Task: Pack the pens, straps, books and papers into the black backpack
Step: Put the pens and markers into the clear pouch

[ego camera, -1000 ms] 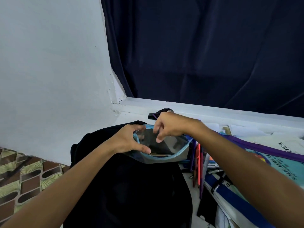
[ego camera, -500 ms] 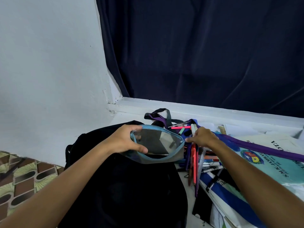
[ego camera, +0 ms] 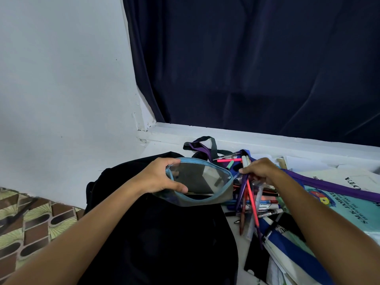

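Backpack (ego camera: 160,233), black and slumped, lies on a white ledge (ego camera: 236,138) below a dark curtain (ego camera: 257,64), beside a pale wall (ego camera: 61,79). Over it the left hand (ego camera: 158,177) grips a clear blue-edged pouch (ego camera: 199,182) held open. The right hand (ego camera: 261,169) clutches several pens (ego camera: 251,204) above the scattered pile.

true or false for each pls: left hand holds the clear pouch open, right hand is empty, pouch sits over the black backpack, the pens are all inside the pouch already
1. The left hand holds the clear pouch open. True.
2. The right hand is empty. False: it grips a bunch of pens.
3. The pouch is held over the black backpack. True.
4. All the pens are already in the pouch. False: the gripped bunch and more loose pens are outside it, to its right.
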`<state>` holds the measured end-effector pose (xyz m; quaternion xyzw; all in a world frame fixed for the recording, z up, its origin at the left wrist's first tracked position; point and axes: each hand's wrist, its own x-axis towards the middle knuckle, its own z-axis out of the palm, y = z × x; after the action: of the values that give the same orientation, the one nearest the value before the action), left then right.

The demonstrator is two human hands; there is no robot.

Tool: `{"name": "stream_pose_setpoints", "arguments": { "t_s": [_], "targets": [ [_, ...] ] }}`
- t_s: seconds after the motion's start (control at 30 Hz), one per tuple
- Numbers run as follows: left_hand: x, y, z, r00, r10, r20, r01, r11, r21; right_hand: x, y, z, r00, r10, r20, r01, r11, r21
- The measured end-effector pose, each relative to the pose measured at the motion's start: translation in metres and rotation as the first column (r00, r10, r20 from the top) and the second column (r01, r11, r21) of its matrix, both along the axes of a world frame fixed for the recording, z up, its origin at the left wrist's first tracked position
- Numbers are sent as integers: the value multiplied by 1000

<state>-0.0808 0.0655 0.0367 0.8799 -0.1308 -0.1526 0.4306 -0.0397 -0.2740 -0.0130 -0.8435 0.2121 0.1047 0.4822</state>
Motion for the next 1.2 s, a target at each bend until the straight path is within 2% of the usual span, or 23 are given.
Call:
{"name": "stream_pose_setpoints", "arguments": {
  "t_s": [0.13, 0.23, 0.33, 0.43, 0.53, 0.63, 0.73, 0.8, 0.87, 0.93, 1.07, 1.2],
  "targets": [
    [0, -4, 0, 1000, -16, 5, 16, 1000, -15, -8, -18, 24, 990, -132, 56, 119, 975, 190],
    [1, -7, 2, 999, -39, -3, 39, 999, -25, -13, -27, 48, 939, -274, 207, 176, 902, 394],
    [2, -9, 2, 999, -34, -29, 34, 999, -23, -19, -21, 78, 875, -372, 309, 134, 800, 585],
    [3, -9, 2, 999, -22, -39, 22, 1000, 4, -26, 4, 104, 858, -313, 407, -9, 784, 620],
    [1, -8, 4, 1000, -20, -22, 21, 999, 37, -34, 44, 118, 827, -103, 552, -208, 856, 472],
    [-1, -7, 4, 1000, -26, -8, 27, 999, 44, -40, 84, 121, 748, 241, 619, -402, 906, 133],
    [-3, -6, 3, 1000, -27, 1, 27, 998, 51, -42, 114, 113, 647, 613, 453, -583, 781, -224],
    [-4, -5, 4, 999, -32, 17, 31, 998, 60, -40, 127, 103, 615, 742, 267, -628, 665, -403],
    [-7, -5, 6, 999, -38, 27, 36, 997, 68, -39, 134, 94, 618, 772, 147, -642, 604, -472],
    [-8, -5, 5, 999, -44, 19, 43, 998, 54, -38, 132, 88, 642, 753, 144, -639, 630, -442],
    [-9, -4, 3, 999, -36, -15, 36, 999, 1, -36, 113, 91, 699, 653, 291, -567, 754, -331],
    [-9, -6, 4, 999, -39, -11, 39, 999, 6, -29, 73, 86, 765, 499, 407, -375, 859, -348]
  ]
}}
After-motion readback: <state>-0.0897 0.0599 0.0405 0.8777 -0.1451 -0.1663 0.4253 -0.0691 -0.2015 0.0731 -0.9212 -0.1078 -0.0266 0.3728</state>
